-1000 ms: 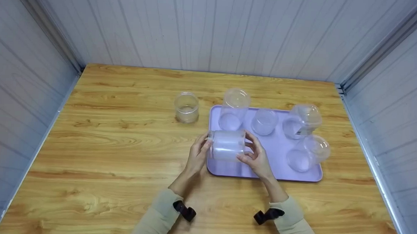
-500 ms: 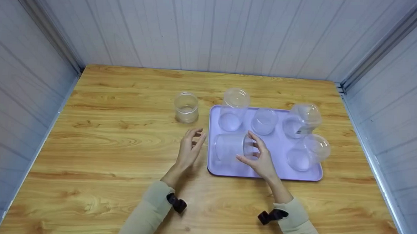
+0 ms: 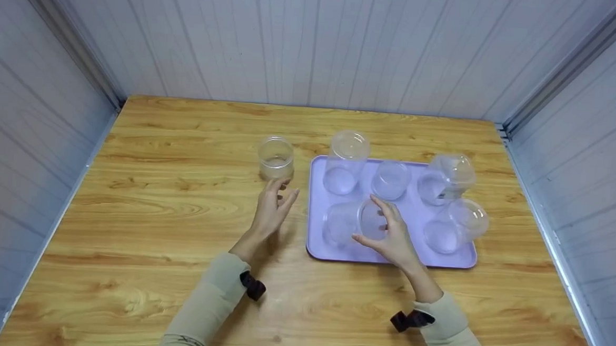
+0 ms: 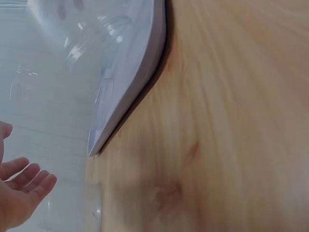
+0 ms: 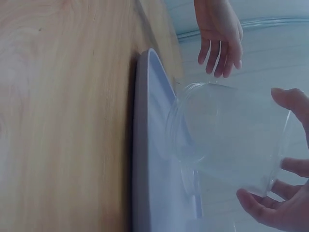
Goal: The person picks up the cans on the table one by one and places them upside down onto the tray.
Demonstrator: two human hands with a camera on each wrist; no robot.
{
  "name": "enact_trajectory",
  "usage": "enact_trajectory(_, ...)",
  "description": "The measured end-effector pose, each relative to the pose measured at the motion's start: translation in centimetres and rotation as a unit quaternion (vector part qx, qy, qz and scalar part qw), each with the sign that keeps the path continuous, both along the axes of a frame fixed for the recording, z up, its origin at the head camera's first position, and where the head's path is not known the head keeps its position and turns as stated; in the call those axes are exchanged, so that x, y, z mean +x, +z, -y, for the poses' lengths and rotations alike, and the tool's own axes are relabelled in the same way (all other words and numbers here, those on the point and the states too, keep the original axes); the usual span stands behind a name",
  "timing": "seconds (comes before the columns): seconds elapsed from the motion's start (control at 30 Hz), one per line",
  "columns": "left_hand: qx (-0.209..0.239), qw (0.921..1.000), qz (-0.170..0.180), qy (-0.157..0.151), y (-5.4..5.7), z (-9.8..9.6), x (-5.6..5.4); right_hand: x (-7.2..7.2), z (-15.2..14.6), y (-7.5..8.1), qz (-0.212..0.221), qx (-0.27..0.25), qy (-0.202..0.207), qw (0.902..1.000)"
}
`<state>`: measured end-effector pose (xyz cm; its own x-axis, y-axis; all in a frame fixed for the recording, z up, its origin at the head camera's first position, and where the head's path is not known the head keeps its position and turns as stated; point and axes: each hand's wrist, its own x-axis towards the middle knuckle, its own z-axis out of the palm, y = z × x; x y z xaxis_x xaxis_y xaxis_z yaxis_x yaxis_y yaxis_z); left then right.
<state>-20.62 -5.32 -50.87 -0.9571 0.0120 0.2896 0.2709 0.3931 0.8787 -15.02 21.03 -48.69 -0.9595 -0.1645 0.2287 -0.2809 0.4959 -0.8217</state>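
Note:
My right hand grips a clear plastic jar by its base end, thumb on one side and fingers on the other. The jar is tilted over the front left of the purple tray, its threaded mouth turned down towards the tray in the right wrist view. Left of the tray, my left hand has its fingers relaxed, holding nothing. Its fingertips are right by the lower side of another clear jar, which stands on the wooden table.
Several more clear containers are on the tray: a tall one at back left, a short one beside it, a squarish one at back right and a round one at front right. Panelled walls border the table.
My left hand has let go of the jar and moved left towards the standing jar. My right hand has kept hold, tipping the jar's mouth down over the tray.

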Motion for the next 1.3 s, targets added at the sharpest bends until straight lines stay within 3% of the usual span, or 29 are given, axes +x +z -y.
enact_trajectory(0.2, -0.079, 0.9968, -0.012, 0.000, 0.9, 0.4, -1.2, 0.1, -0.6, 0.6, -0.018, 0.062, 0.000, 0.9979)
enact_trajectory(0.43, -0.157, 0.9870, -0.028, -0.022, 1.7, 0.7, -2.3, -0.1, -1.6, 1.2, -0.017, 0.122, -0.001, 0.9924)
enact_trajectory(0.73, -0.254, 0.9651, -0.065, -0.003, 2.5, 1.3, -4.0, -0.2, -2.6, 2.2, 0.000, 0.187, 0.006, 0.9824)
enact_trajectory(1.07, -0.324, 0.9451, -0.039, 0.016, 3.3, 1.8, -6.0, -0.4, -3.7, 3.0, 0.011, 0.231, 0.017, 0.9727)
enact_trajectory(1.3, -0.338, 0.9406, -0.025, 0.026, 3.1, 1.9, -7.3, -0.5, -4.4, 3.3, 0.023, 0.251, 0.024, 0.9675)
